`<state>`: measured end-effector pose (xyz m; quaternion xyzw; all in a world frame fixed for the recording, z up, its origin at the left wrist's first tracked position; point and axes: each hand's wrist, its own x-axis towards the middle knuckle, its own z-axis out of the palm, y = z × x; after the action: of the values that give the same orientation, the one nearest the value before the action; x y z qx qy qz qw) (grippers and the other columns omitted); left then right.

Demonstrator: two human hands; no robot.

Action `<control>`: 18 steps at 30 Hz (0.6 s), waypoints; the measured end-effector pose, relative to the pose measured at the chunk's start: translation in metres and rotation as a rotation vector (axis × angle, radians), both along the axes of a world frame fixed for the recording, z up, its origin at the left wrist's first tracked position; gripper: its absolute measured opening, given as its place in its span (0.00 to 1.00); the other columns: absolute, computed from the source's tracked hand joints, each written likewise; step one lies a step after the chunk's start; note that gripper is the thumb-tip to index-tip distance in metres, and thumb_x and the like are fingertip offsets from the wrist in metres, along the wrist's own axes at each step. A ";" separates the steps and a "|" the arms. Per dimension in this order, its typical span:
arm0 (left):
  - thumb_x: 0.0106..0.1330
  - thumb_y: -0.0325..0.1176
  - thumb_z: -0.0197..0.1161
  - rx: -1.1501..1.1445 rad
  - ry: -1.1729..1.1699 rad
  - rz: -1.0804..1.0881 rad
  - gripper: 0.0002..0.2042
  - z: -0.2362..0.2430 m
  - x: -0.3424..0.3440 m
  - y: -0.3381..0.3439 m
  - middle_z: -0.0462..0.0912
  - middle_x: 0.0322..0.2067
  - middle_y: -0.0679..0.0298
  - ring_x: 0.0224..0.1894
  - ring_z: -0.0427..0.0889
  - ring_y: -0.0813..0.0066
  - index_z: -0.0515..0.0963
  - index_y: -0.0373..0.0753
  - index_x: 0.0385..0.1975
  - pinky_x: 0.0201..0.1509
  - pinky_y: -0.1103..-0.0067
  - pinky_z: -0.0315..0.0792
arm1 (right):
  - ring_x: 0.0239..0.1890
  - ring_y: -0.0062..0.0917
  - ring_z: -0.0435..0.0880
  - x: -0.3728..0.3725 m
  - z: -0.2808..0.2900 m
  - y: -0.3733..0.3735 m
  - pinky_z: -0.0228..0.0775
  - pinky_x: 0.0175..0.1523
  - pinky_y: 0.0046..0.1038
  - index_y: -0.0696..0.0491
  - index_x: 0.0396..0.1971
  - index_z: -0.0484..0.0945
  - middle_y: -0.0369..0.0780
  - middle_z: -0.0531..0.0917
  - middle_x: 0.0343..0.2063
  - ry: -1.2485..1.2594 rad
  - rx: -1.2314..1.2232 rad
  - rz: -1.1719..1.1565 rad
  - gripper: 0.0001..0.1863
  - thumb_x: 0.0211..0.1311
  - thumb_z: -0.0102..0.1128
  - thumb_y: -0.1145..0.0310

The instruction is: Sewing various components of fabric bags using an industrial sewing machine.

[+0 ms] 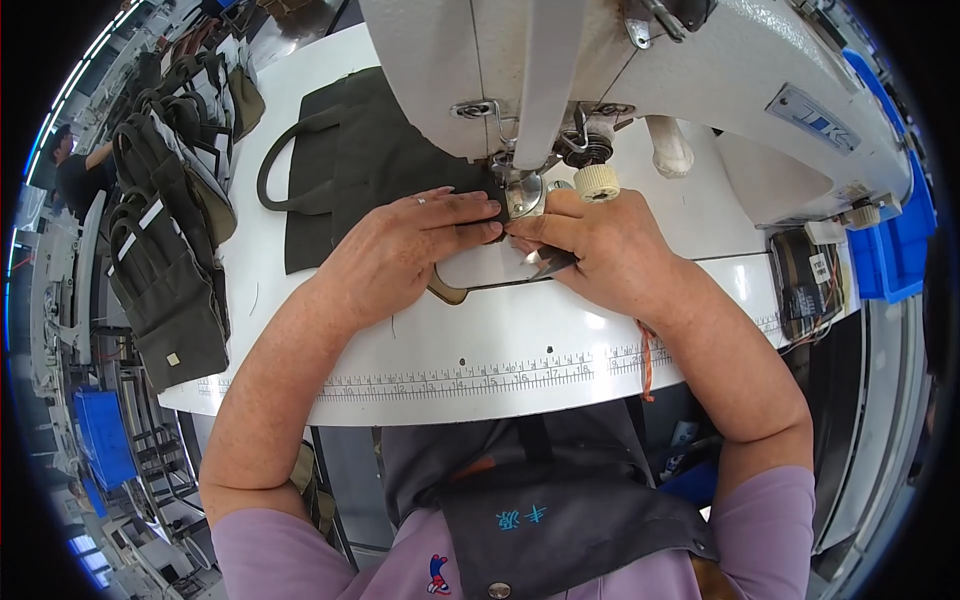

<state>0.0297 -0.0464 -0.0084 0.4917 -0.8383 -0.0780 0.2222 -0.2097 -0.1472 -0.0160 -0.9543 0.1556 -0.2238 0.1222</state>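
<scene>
A dark olive fabric bag piece point(360, 140) with a looped handle lies on the white sewing table, its right edge under the presser foot point(523, 193) of a sewing machine point(820, 70). My left hand point(405, 245) lies on the fabric, fingers stretched flat, the tips just left of the presser foot. Close by on the other side, my right hand point(610, 245) has its thumb and forefinger at the fabric's edge. Tucked in its curled fingers are thread snips point(548, 262), blades pointing left. A brown-edged corner point(447, 290) shows below my left hand.
Several dark bags with handles point(170, 270) are piled along the table's left side. A printed ruler point(490, 380) runs along the front edge, where an orange cord point(647, 365) hangs. Blue bins point(885, 240) stand at the right. Another person point(75, 170) works at the far left.
</scene>
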 end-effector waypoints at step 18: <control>0.52 0.10 0.52 -0.077 0.012 0.114 0.29 -0.007 0.001 -0.020 0.86 0.53 0.55 0.59 0.83 0.55 0.84 0.40 0.54 0.73 0.64 0.70 | 0.33 0.33 0.87 0.002 0.007 0.002 0.78 0.36 0.36 0.42 0.54 0.85 0.38 0.84 0.31 0.183 -0.038 -0.154 0.25 0.52 0.71 0.66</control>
<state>0.0302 -0.0659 -0.0154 0.5294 -0.8099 -0.0360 0.2500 -0.2081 -0.1452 -0.0086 -0.9581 0.2348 -0.1475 0.0720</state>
